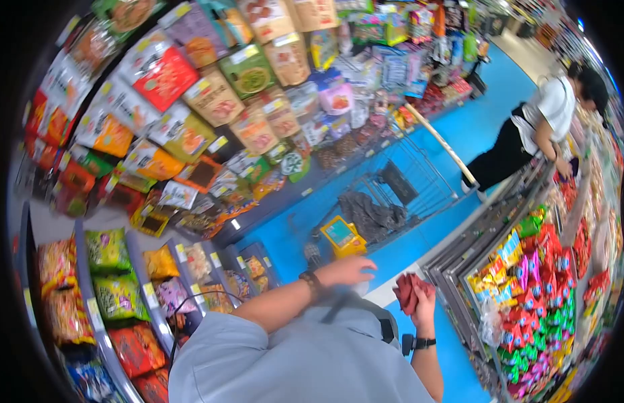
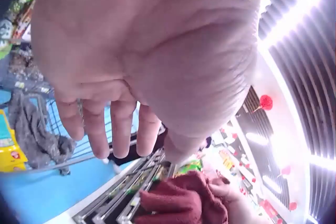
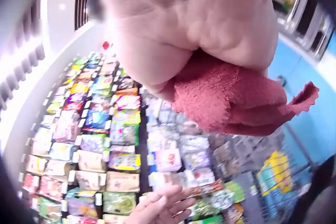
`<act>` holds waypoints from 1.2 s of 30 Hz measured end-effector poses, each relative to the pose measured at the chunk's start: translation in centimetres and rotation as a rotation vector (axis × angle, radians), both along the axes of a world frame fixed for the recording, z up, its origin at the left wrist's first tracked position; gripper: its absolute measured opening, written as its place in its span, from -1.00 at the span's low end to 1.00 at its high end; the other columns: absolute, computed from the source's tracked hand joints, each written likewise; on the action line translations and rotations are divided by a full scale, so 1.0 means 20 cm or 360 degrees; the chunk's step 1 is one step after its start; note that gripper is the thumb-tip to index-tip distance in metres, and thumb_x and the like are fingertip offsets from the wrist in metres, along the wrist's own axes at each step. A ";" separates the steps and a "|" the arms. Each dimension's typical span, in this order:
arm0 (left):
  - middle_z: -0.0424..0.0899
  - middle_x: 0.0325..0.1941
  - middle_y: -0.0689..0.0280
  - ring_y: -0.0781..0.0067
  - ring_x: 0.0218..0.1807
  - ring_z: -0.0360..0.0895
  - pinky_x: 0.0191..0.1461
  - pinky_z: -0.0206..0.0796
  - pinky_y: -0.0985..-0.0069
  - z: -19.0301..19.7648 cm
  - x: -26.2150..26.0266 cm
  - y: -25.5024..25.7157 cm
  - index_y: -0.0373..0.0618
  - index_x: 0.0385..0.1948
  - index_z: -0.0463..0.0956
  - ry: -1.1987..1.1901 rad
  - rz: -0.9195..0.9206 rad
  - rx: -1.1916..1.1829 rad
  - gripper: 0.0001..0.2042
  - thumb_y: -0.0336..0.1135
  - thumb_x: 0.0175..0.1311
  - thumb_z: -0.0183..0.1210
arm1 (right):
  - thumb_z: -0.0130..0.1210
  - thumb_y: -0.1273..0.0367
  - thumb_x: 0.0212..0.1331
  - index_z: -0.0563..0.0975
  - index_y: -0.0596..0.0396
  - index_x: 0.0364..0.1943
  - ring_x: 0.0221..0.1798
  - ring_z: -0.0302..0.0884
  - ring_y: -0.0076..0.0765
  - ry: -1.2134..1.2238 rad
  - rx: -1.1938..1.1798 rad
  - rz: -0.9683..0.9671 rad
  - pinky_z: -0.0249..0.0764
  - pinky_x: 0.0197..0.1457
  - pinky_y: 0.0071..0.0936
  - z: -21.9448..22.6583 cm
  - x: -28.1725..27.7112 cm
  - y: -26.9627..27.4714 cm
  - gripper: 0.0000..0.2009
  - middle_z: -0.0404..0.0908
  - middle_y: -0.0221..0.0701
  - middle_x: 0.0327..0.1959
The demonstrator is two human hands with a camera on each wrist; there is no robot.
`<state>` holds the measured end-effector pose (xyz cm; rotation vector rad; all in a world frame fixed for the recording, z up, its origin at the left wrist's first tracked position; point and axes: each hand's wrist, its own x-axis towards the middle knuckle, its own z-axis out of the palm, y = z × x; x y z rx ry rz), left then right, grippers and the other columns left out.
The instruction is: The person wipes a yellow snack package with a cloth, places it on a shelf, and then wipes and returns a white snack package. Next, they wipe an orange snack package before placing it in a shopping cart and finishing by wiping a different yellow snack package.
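A crumpled dark red cloth [image 1: 407, 293] is bunched in my right hand [image 1: 425, 307], held in front of my body on the right. Up close in the right wrist view, the fingers curl round the cloth [image 3: 231, 100] and a loose corner sticks out to the right. My left hand [image 1: 349, 270] reaches across in front of me with nothing in it. Its fingers [image 2: 122, 124] are straight and slightly spread in the left wrist view. Beyond it stands a wire shopping cart [image 1: 419, 168] with a yellow package [image 1: 342, 236] and a dark grey cloth [image 1: 372, 213].
Shelves of bagged snacks [image 1: 251, 70] line the left side, with bins of packets [image 1: 117, 295] nearer me. On the right is a display of colourful wrapped sweets [image 1: 540, 295]. A person [image 1: 533, 127] leans over that display farther along the blue floor [image 1: 453, 144].
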<state>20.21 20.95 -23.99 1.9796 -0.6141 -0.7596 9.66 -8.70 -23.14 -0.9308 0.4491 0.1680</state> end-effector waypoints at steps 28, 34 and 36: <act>0.75 0.06 0.29 0.56 0.07 0.60 0.22 0.46 0.45 0.54 0.00 1.48 -0.30 0.13 0.55 0.0092 0.1492 -0.0804 -0.74 -0.30 0.62 0.15 | 0.14 0.42 0.46 0.46 0.25 0.36 0.37 0.62 -0.12 0.0167 0.0550 0.0924 0.52 0.46 -0.11 0.33 0.87 1.47 -0.57 0.67 -0.23 0.27; 0.73 0.05 0.35 0.63 0.07 0.57 0.19 0.45 0.50 0.58 0.11 1.91 -0.28 0.16 0.59 0.0078 0.1210 -0.0550 -0.73 -0.28 0.67 0.11 | 0.39 0.44 0.29 0.48 0.25 0.36 0.42 0.59 -0.15 -0.0143 -0.0114 0.1293 0.44 0.54 -0.05 0.43 0.94 1.78 -0.43 0.64 -0.18 0.34; 0.73 0.04 0.35 0.66 0.03 0.56 0.15 0.45 0.52 0.66 0.14 2.01 -0.28 0.16 0.59 0.0089 0.1185 -0.0416 -0.73 -0.29 0.67 0.10 | 0.40 0.38 0.30 0.48 0.25 0.37 0.44 0.57 -0.14 -0.0232 0.0155 0.1244 0.42 0.55 -0.03 0.50 0.97 1.83 -0.42 0.62 -0.16 0.37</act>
